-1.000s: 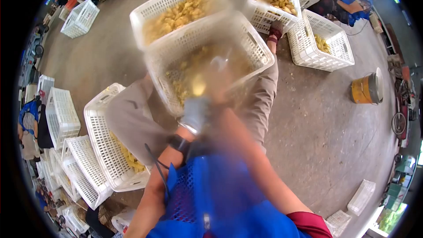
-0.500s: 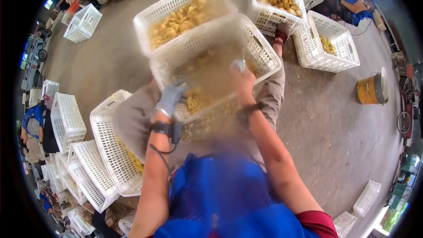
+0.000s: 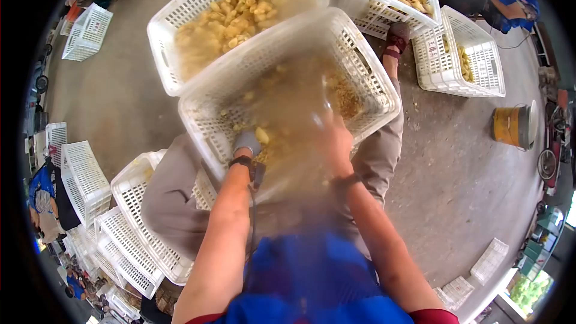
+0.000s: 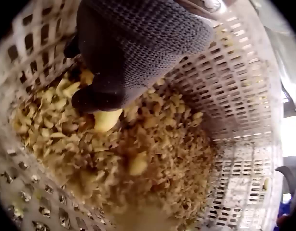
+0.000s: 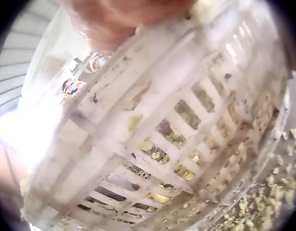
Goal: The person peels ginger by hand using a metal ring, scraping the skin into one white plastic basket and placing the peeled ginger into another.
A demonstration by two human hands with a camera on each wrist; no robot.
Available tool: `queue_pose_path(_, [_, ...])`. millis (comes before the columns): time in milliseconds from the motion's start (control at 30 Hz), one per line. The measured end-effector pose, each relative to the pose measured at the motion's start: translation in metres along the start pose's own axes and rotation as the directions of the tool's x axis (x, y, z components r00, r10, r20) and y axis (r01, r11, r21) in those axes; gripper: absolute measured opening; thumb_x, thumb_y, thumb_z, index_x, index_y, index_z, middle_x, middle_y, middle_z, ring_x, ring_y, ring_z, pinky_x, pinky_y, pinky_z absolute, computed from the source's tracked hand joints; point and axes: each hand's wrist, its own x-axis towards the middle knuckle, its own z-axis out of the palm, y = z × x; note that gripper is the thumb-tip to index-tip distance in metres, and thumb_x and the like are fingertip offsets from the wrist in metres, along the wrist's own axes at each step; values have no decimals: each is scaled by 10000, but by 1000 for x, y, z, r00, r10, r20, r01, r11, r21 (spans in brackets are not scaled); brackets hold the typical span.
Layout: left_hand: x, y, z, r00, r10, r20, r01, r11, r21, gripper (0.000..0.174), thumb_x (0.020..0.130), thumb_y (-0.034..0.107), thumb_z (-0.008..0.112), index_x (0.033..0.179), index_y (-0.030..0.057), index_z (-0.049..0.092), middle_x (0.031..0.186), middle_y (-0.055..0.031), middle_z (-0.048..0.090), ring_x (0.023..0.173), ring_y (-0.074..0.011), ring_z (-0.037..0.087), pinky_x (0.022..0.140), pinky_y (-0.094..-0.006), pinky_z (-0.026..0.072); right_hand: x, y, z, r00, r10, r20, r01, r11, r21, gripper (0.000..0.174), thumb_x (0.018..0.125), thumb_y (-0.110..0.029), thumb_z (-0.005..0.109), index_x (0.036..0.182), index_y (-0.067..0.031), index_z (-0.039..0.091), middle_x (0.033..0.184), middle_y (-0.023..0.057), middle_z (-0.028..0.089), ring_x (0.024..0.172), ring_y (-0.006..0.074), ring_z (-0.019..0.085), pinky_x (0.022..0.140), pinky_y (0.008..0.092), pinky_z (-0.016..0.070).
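Note:
My left hand (image 3: 247, 142), in a grey glove, is down inside the near white crate (image 3: 201, 129). In the left wrist view the gloved hand (image 4: 138, 53) pinches a yellow root piece (image 4: 107, 120) above a layer of pale chips (image 4: 162, 144). My bare right hand (image 3: 338, 147) is at the crate's near side, fingers curled round a shiny object (image 3: 318, 120) too blurred to make out. The right wrist view has part of that hand (image 5: 124, 19) above the crate's slotted wall (image 5: 172, 91); its fingertips are hidden there.
Another crate (image 3: 162, 36) of yellow roots adjoins the far side. More crates stand at the upper right (image 3: 429, 54) and left (image 3: 84, 174). A yellow bucket (image 3: 507, 126) is on the right. Seated people are at the upper right (image 3: 510, 0) and far left (image 3: 45, 198).
My left hand has gone from the crate's left rim down among the chips and now pinches a yellow piece. My right hand has moved slightly towards me. The head view has shifted.

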Motion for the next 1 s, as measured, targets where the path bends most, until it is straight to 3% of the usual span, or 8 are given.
queue_pose_path(100, [10,3,25,994,-66,-92,71,996,53,518,884,234,738,1346,27,627,1067,-221,731,943,-351,726,827,-521,606,-1,0,-2,998,-43,49,45,998,-38,471,871,-299,712,1300,-138,600,1195,192,643,956,377,689,735,494,567])
queue_pose_path(300, [33,-5,-3,922,-211,325,343,835,-430,432,884,322,771,1136,-18,687,960,-191,721,705,-326,722,628,-470,611,-3,5,3,997,-51,60,55,996,-66,534,867,-285,715,1382,-210,594,1207,189,638,835,398,698,672,505,569])
queue_pose_path(433, [-42,12,-71,942,153,300,310,-50,-949,413,960,302,702,1173,-48,653,933,-177,722,714,-274,729,572,-369,588,-8,8,4,984,-136,-113,141,989,39,524,873,-283,715,1384,-220,619,1227,192,648,850,398,705,695,505,578])
queue_pose_path(533, [-98,17,-111,953,302,31,14,57,-998,251,1020,127,581,1204,-15,674,936,-133,721,758,-193,707,622,-293,571,-10,12,7,963,-139,-232,177,972,154,462,894,-276,704,1344,-184,643,1229,168,670,849,344,723,717,473,584])
queue_pose_path(600, [-135,17,-130,935,351,50,92,-103,-990,260,999,41,597,1244,9,676,925,-108,718,754,-173,685,627,-260,543,-2,16,-1,999,44,32,-54,881,471,473,902,-252,704,1355,-139,628,1235,158,674,874,289,725,735,451,578])
queue_pose_path(733, [-201,26,-150,940,341,-6,113,-326,-939,314,974,138,666,1260,13,638,957,-118,727,723,-147,672,575,-231,496,-26,2,-49,927,93,364,-368,420,830,438,895,-209,725,1288,-30,644,1050,106,684,849,190,680,741,387,549])
queue_pose_path(800, [-229,31,-151,946,319,-54,67,-356,-932,393,972,215,686,1299,15,596,982,-128,739,694,-122,674,552,-207,484,-64,-31,-81,964,-18,267,-261,157,953,374,872,-187,750,1191,-8,670,914,55,644,801,161,644,730,347,532])
queue_pose_path(1000, [-315,42,-172,927,368,-77,18,-249,-968,498,965,189,681,1383,-45,544,940,-119,736,632,-108,671,480,-213,496,-133,-44,-123,890,-341,303,-197,311,930,190,893,-235,677,950,-55,684,763,-58,558,679,50,462,578,257,318])
